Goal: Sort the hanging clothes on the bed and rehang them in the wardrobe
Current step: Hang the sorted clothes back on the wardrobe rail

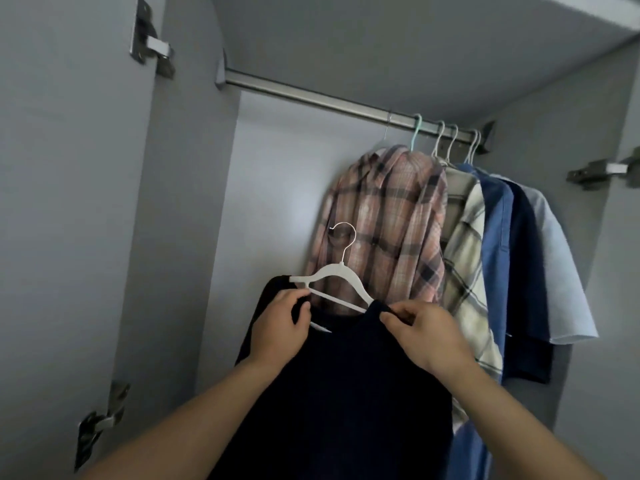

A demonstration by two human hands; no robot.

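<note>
Wardrobe (194, 202) | both hands' grip pinches dark shirt (346, 393) on white hanger (332, 275)

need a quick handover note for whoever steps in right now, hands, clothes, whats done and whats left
Left hand: grips the dark top at its left shoulder, by the white hanger.
Right hand: pinches the top's right shoulder.
The top sits partly on the hanger, held below the rail, not hooked on.
Done: pink plaid shirt, cream plaid shirt, blue shirt, navy shirt and pale shirt hang at the rail's right end.
Left: seat the top, hook it on the rail. The bed is out of view.
</note>
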